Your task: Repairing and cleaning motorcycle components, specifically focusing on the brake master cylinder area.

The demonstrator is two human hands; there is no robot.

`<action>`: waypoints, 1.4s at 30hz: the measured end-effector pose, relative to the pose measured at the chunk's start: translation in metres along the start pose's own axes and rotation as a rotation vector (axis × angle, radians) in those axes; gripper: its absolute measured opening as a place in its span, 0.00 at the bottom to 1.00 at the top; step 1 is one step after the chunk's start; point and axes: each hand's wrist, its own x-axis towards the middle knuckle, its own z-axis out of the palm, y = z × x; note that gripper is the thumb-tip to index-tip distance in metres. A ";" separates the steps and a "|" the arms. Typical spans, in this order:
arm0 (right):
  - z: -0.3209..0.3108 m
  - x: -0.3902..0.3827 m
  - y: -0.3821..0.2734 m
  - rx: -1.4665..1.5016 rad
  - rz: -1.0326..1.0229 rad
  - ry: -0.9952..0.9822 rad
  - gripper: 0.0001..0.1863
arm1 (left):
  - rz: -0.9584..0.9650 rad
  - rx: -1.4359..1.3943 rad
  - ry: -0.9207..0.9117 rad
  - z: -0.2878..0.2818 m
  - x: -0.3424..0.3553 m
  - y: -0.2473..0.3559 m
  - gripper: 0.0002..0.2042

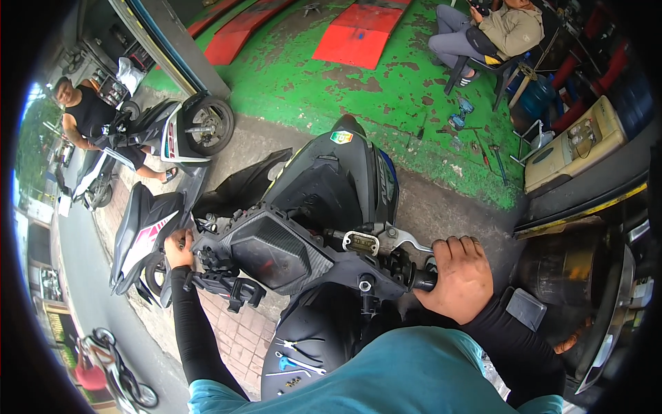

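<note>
I straddle a scooter with its handlebar covers off. My left hand (179, 249) is closed round the left end of the handlebar; the grip beneath is mostly hidden. My right hand (458, 279) wraps the black right handlebar grip (423, 279), its fingers reaching over the silver brake lever (412, 241). Beside that lever sits an uncovered brake fluid reservoir (361, 243), its inside showing. Between my arms is the dark instrument panel (271, 257). On the black seat lie pliers (305, 346), a wrench (309, 366), a thin rod and small brass-coloured parts (293, 381).
Ahead, a power drill (460, 114) and hand tools (480, 150) lie on the worn green floor near red ramps (355, 38). One person (507, 31) sits at the right. Another person (93, 114) is at the left by parked scooters (148, 238). A metal drum (562, 269) stands right.
</note>
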 end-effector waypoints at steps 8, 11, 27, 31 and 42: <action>0.001 0.003 0.001 -0.005 0.005 -0.052 0.25 | 0.001 -0.118 0.097 0.019 -0.012 -0.050 0.11; 0.005 0.000 0.002 -0.003 0.000 -0.050 0.24 | -0.036 -0.167 0.164 0.024 -0.011 -0.038 0.11; -0.007 0.010 -0.007 -0.060 0.059 0.020 0.36 | -0.016 -0.252 0.204 0.038 -0.026 -0.078 0.10; -0.009 0.014 -0.005 -0.020 0.040 -0.042 0.35 | -0.032 -0.322 0.215 0.040 -0.030 -0.091 0.08; 0.002 0.007 -0.001 0.047 0.086 -0.148 0.26 | -0.088 -0.337 0.217 0.042 -0.025 -0.070 0.08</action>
